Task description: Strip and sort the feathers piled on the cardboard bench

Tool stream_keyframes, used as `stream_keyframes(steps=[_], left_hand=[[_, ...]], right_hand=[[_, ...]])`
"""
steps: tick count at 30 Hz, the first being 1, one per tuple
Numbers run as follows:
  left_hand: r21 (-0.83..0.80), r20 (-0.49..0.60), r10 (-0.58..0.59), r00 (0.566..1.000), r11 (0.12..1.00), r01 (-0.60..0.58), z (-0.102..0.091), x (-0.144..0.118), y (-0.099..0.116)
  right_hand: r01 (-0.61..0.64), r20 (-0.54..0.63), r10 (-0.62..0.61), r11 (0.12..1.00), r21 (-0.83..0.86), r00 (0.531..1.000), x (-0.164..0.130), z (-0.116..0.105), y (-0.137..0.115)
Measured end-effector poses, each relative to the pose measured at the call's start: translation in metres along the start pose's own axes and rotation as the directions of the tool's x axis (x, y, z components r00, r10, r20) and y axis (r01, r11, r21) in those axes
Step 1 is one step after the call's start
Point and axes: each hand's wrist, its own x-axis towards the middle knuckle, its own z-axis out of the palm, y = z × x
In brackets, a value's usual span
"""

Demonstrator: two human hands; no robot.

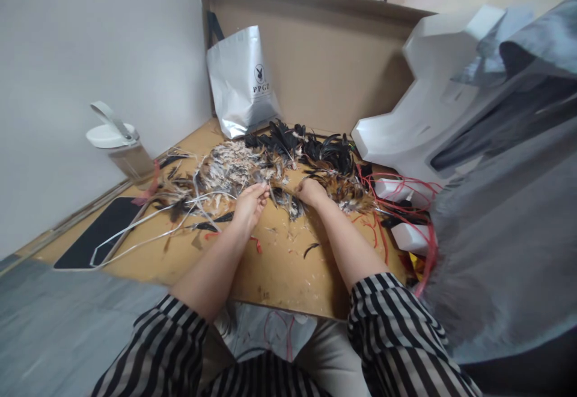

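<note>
Head view, feather pile (234, 169) touching left hand (250, 202), right hand (310, 191)

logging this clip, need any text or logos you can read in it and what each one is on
"PPGZ", under a round rabbit-head logo, on the silver bag leaning against the brown board behind the feathers.
A smaller line below "PPGZ" on the bag: too small to read.
No readable text on the white-lidded bottle or the white foam block.
</note>
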Motion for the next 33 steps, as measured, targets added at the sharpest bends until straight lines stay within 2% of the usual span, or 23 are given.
stream_keyframes(steps=[3,4,7,11,13,15,20,25,33], left_hand=[[0.018,0.004,-0.016,1.000,1.000,0.016,0.001,-0.001,-0.001],[0.029,0.011,-0.026,1.000,0.999,0.026,0.002,-0.001,-0.001],[0.068,0.028,-0.059,0.998,0.996,0.057,0.004,-0.003,-0.003],[0.120,0.068,-0.123,0.990,0.986,0.115,0.005,-0.006,-0.007],[0.143,0.110,-0.164,0.980,0.979,0.148,0.006,-0.007,-0.008],[0.157,0.137,-0.187,0.973,0.974,0.165,0.006,-0.008,-0.009],[0.184,0.157,-0.213,0.964,0.966,0.184,0.008,-0.009,-0.009],[0.209,0.204,-0.229,0.952,0.960,0.186,0.007,-0.009,-0.012],[0.247,0.216,-0.226,0.950,0.954,0.171,0.004,-0.007,-0.015]], right_hand=[[-0.109,-0.065,0.126,0.968,0.227,0.990,-0.001,-0.006,-0.001],[-0.109,-0.072,0.139,0.939,0.325,0.988,-0.004,-0.009,-0.002],[-0.116,0.000,0.138,0.840,0.530,0.990,-0.015,-0.018,-0.008],[-0.146,0.159,0.014,0.487,0.861,0.987,-0.030,-0.017,-0.015],[-0.142,0.172,-0.045,0.386,0.911,0.984,-0.033,-0.011,-0.016],[-0.141,0.174,-0.068,0.341,0.930,0.982,-0.034,-0.004,-0.016],[-0.154,0.184,-0.044,0.377,0.913,0.982,-0.037,0.006,-0.018],[-0.131,0.165,-0.049,0.409,0.903,0.985,-0.041,0.008,-0.023],[-0.103,0.141,-0.050,0.457,0.884,0.989,-0.041,0.009,-0.024]])
